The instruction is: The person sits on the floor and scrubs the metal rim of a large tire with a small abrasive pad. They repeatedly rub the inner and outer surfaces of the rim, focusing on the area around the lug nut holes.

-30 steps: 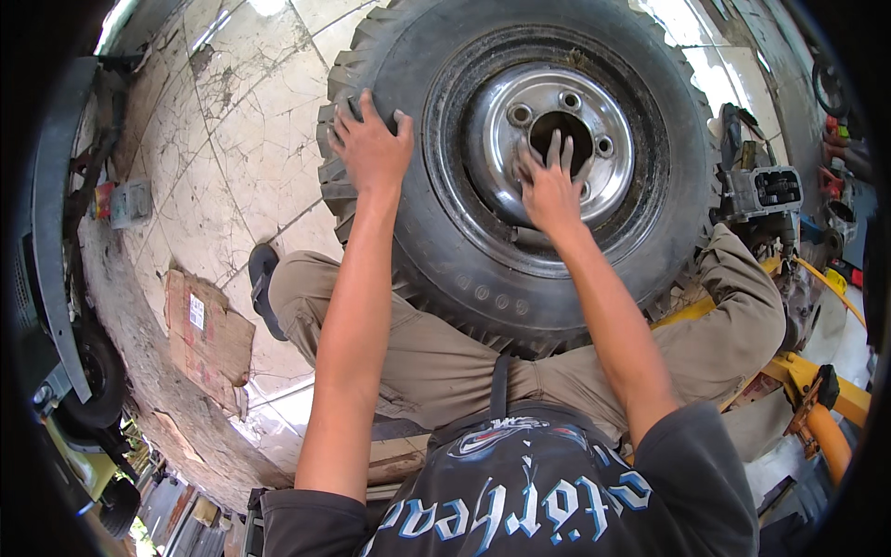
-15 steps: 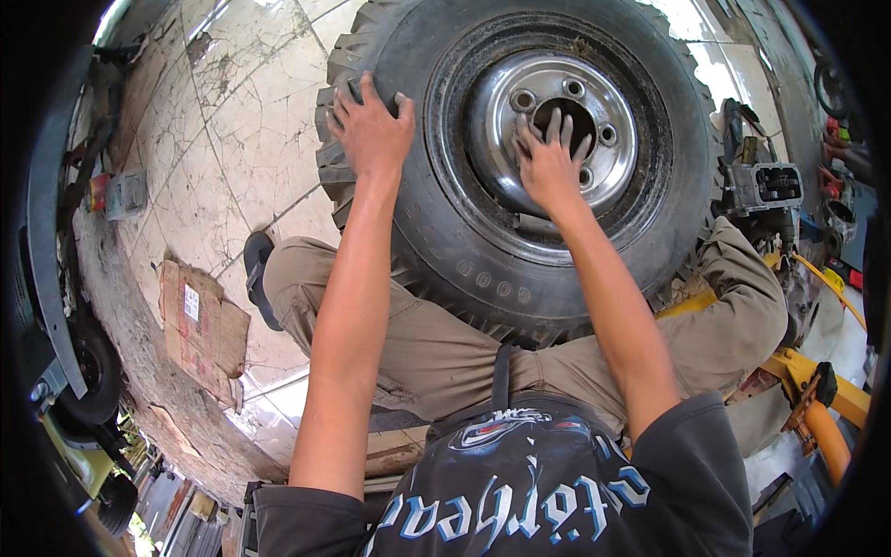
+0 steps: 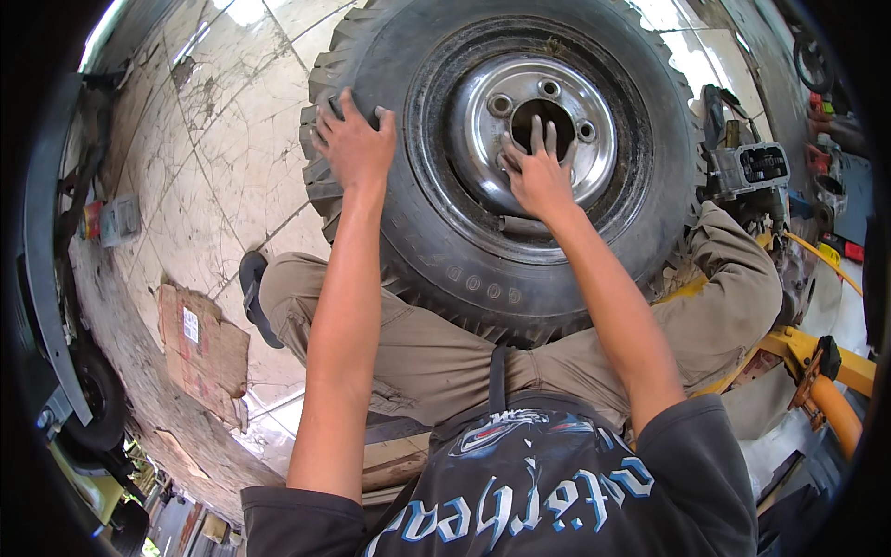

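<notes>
A large black tyre [image 3: 371, 200] with chunky tread lies flat before me, its shiny metal wheel rim [image 3: 483, 88] showing in the middle. My left hand [image 3: 356, 147] rests on the tyre's left shoulder, fingers spread over the tread edge. Over the rim's round centre hole, my right hand [image 3: 541, 176] has its fingers apart and reaching across the near side; the hand covers part of the rim, and fingertip contact is unclear. Both hands look greyed with dirt. A short dark bar-shaped piece [image 3: 524, 226] sits at the rim's near edge.
My bent legs flank the tyre's near side. Torn cardboard [image 3: 200, 348] and a small clear container [image 3: 121, 221] lie on the tiled floor at left. A metal housing [image 3: 756, 169] stands close to the tyre's right side; a yellow-orange metal frame [image 3: 817, 371] is at lower right.
The tyre and both hands appear slightly farther left in the picture. Relative to the tyre, both hands sit a little nearer to me, with fingers still spread.
</notes>
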Action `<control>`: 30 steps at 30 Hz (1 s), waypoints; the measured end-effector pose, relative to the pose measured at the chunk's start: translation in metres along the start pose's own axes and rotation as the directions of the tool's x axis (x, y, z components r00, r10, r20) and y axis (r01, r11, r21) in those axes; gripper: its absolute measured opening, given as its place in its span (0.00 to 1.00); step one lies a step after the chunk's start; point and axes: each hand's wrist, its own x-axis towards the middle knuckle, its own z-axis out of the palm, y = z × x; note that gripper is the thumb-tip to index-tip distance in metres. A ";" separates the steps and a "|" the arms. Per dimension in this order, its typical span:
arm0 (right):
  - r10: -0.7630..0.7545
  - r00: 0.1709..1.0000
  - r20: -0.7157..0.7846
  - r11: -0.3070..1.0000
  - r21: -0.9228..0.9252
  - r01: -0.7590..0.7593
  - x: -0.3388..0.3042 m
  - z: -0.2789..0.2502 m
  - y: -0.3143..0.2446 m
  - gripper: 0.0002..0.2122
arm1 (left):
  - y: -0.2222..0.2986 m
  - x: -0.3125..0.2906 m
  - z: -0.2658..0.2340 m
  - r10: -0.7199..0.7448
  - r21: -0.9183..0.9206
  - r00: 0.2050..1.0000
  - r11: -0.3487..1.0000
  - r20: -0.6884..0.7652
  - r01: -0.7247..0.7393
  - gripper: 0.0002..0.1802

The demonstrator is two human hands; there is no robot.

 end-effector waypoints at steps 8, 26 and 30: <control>0.003 0.999 -0.038 0.997 0.073 0.000 -0.012 0.011 0.004 0.25 | -0.003 0.000 0.001 -0.005 0.024 1.000 1.000 0.009 0.005 0.37; -0.255 0.959 0.123 0.933 -0.231 0.277 0.049 -0.027 0.011 0.30 | -0.002 0.001 0.007 0.004 0.047 1.000 0.999 -0.006 -0.003 0.37; -0.310 0.946 0.091 0.921 -0.219 0.323 0.040 -0.021 0.028 0.31 | 0.002 0.002 0.001 -0.008 0.050 1.000 0.999 0.008 0.008 0.38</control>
